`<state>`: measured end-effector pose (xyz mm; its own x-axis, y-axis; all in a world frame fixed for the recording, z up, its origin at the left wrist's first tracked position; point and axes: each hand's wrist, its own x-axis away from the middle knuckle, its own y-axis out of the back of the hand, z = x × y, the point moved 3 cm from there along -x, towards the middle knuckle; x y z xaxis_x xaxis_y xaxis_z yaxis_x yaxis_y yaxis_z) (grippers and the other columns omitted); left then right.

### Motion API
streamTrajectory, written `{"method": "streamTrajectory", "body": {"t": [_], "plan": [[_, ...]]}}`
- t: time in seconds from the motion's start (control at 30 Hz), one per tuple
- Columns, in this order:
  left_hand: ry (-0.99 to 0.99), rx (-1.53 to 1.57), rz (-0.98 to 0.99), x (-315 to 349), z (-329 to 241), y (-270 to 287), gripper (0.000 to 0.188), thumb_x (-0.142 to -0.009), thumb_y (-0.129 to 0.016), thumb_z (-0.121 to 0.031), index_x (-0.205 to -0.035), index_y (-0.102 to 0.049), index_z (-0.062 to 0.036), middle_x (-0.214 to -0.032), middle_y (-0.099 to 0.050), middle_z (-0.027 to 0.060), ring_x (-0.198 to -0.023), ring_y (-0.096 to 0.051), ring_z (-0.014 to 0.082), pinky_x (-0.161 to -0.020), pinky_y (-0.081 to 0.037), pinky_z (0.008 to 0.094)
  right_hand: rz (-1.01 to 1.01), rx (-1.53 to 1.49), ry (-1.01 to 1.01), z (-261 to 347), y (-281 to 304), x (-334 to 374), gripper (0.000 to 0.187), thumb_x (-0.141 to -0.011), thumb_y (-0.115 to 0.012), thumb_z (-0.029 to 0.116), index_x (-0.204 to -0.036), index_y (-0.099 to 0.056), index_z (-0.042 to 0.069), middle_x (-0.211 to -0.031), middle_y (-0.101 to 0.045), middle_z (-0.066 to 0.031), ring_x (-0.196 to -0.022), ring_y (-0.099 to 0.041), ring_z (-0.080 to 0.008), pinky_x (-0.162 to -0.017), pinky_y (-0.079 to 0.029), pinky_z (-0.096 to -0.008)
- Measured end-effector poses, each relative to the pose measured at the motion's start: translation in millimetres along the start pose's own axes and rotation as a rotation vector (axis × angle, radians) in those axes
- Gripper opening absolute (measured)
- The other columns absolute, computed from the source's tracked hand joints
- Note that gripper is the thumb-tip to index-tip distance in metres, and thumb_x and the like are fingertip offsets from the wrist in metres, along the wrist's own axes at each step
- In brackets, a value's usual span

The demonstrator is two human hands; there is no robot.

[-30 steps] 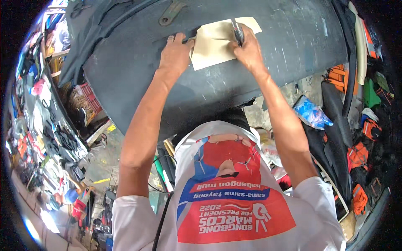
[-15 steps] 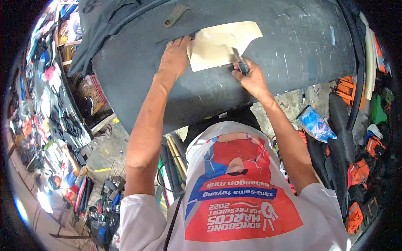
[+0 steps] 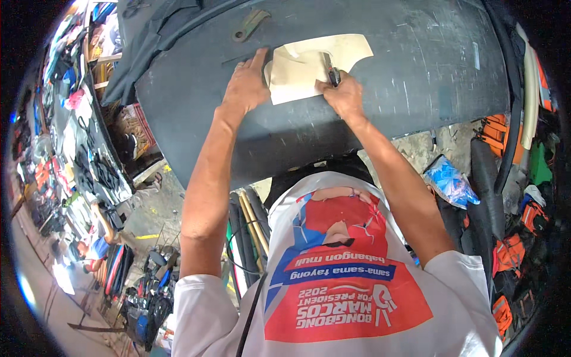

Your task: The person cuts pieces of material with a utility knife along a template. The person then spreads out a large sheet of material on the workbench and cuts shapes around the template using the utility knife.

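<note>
A cream sheet (image 3: 294,83) with one curved edge lies on the black covered work surface (image 3: 404,65). My right hand (image 3: 345,98) is closed round a dark utility knife (image 3: 334,77), its blade end over the right part of the sheet. Beside the sheet's left edge, my left hand (image 3: 245,88) lies flat on the black surface, its index finger stretched forward and its thumb side next to the sheet. My right fingers hide part of the near edge. A flat greenish-grey tool with a hole (image 3: 251,25) rests farther back.
Dark cloth (image 3: 128,71) drapes over the surface's far left corner. Beyond its right edge stand a rolled black sheet (image 3: 485,184), a blue patterned bag (image 3: 451,181) and orange pieces (image 3: 510,254). A cluttered table (image 3: 89,137) is at left, with another person (image 3: 101,238) below it.
My right hand and the knife have moved left and slightly toward the back of the sheet. My left index finger now stands apart from the others. The view has shifted slightly.
</note>
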<state>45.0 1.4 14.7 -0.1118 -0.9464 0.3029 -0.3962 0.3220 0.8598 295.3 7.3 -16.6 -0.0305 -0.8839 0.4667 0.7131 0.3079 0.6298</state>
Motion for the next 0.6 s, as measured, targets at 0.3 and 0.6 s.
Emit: {"method": "streamTrajectory", "body": {"t": [0.3, 0.6], "plan": [[0.140, -0.011, -0.030, 16, -39, -2, 0.098, -0.079, -0.078, -0.027, -0.160, -0.027, -0.0096, -0.142, -0.059, 0.0245, -0.134, -0.053, 0.0437, -0.112, -0.044, 0.0488, -0.059, 0.108, -0.062, -2, -13, -7, 0.053, -0.076, -0.086, 0.043, -0.108, -0.073, 0.003, -0.101, -0.075, -0.0236, -0.100, -0.072, -0.0417, -0.088, -0.056, -0.0467], [0.244, 0.222, -0.571, 16, -11, 14, 0.059, -0.086, -0.075, -0.027, -0.139, -0.056, -0.0088, -0.121, -0.068, 0.0174, -0.115, -0.062, 0.0372, -0.100, -0.049, 0.0470, -0.026, 0.145, -0.125, 12, -12, 0, 0.038, -0.079, -0.079, 0.037, -0.103, -0.076, 0.007, -0.103, -0.075, -0.0215, -0.101, -0.071, -0.0418, -0.090, -0.056, -0.0488]]}}
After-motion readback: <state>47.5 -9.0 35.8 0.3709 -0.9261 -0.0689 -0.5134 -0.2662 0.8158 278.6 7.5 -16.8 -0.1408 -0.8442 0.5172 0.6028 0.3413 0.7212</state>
